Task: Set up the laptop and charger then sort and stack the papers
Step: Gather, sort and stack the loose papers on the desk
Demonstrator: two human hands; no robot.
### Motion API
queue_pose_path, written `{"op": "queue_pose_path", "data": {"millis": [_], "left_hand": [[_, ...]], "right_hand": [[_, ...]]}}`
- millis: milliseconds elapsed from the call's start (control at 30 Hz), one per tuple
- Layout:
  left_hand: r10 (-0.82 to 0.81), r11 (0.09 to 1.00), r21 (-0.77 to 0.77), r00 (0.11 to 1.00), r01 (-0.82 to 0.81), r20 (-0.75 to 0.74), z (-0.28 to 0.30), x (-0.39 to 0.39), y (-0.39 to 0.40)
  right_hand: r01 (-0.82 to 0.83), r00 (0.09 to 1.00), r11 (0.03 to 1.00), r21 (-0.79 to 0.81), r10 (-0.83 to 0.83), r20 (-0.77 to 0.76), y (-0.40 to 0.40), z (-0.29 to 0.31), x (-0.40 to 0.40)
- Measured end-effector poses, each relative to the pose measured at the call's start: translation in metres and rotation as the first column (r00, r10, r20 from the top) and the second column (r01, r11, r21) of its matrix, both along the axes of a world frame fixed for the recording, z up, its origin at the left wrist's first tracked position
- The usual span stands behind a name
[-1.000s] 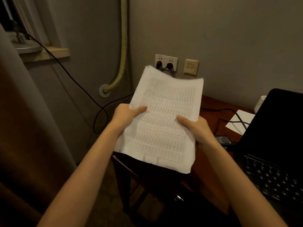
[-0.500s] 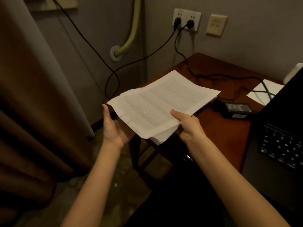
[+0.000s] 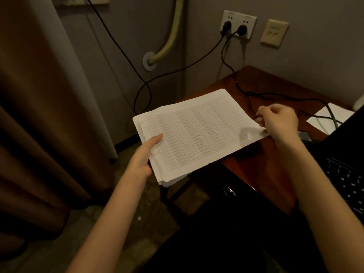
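While its right half lies on the corner of the wooden desk (image 3: 262, 154), the stack of papers (image 3: 197, 134) juts out past the desk's left edge, flat, white and printed with a dense grid of small rows. The sheets are slightly fanned at the near left corner. The left hand (image 3: 143, 156) holds the overhanging edge, thumb on top and fingers hidden beneath. The right hand (image 3: 279, 123) sits at the stack's right corner with fingers curled; it looks to be pinching a sheet's edge, though blur makes that uncertain. One open laptop (image 3: 346, 166) stands at the right, one charger brick (image 3: 305, 135) just beyond the right hand, one loose sheet (image 3: 327, 117) behind it, and two plugs sit in one wall socket (image 3: 237, 24).
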State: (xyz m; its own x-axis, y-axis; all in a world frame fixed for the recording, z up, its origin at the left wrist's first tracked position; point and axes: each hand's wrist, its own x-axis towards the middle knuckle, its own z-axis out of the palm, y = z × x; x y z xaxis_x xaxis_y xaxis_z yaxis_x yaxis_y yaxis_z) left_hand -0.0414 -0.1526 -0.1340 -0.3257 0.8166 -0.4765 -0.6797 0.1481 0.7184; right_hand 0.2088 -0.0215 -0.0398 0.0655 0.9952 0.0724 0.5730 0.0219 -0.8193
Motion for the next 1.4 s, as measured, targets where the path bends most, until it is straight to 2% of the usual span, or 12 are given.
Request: {"op": "queue_pose_path", "data": {"millis": [100,167,367,500,600,700,767,833,967,1100,1267,1400], "left_hand": [[-0.006,1.000,0.014,1.000,0.006,0.026,-0.002,0.001,-0.001],[-0.016,0.999,0.030,1.000,0.016,-0.022,-0.002,-0.001,-0.001],[-0.008,0.998,0.060,0.957,0.026,-0.290,0.005,-0.013,0.000],[0.004,0.993,0.105,0.856,0.059,-0.516,0.023,-0.024,0.001],[0.041,0.979,0.192,0.845,0.073,-0.533,0.027,-0.034,0.003],[0.116,0.939,0.334,0.837,0.084,-0.535,0.033,-0.040,0.008],[0.176,0.905,0.412,0.786,0.107,-0.592,0.047,-0.042,0.015],[0.226,0.882,0.450,0.714,0.139,-0.663,0.068,-0.044,0.026],[0.384,0.806,0.544,0.493,0.234,-0.781,0.111,-0.026,0.052],[0.419,0.788,0.599,0.589,0.143,-0.691,0.099,-0.004,0.080],[0.263,0.875,0.459,0.644,0.156,-0.719,0.039,0.001,0.080],[0.298,0.860,0.499,0.691,0.105,-0.659,0.053,-0.002,0.086]], "right_hand": [[-0.077,0.900,0.985,-0.156,0.136,0.414,0.036,-0.011,-0.014],[-0.113,0.850,0.955,-0.274,0.236,0.471,0.046,-0.017,-0.024],[-0.120,0.792,0.934,-0.336,0.294,0.535,0.042,-0.011,-0.032],[-0.124,0.828,0.881,-0.456,0.345,0.442,0.034,-0.005,-0.026],[-0.155,0.857,0.878,-0.452,0.347,0.381,0.030,-0.002,-0.019],[-0.312,0.947,0.856,-0.411,0.313,-0.067,0.029,0.002,-0.007],[-0.427,0.891,0.868,-0.253,0.357,-0.280,0.025,0.008,-0.001],[-0.423,0.847,0.905,-0.046,0.377,-0.375,0.021,0.014,0.001],[-0.091,0.810,0.952,0.291,0.241,-0.535,0.010,0.026,-0.001],[0.147,0.860,0.886,0.439,0.105,-0.499,-0.010,0.014,-0.006],[0.009,0.802,0.958,0.288,0.165,-0.575,-0.023,-0.032,0.008],[0.026,0.787,0.946,0.324,0.181,-0.590,-0.018,-0.016,0.012]]}}
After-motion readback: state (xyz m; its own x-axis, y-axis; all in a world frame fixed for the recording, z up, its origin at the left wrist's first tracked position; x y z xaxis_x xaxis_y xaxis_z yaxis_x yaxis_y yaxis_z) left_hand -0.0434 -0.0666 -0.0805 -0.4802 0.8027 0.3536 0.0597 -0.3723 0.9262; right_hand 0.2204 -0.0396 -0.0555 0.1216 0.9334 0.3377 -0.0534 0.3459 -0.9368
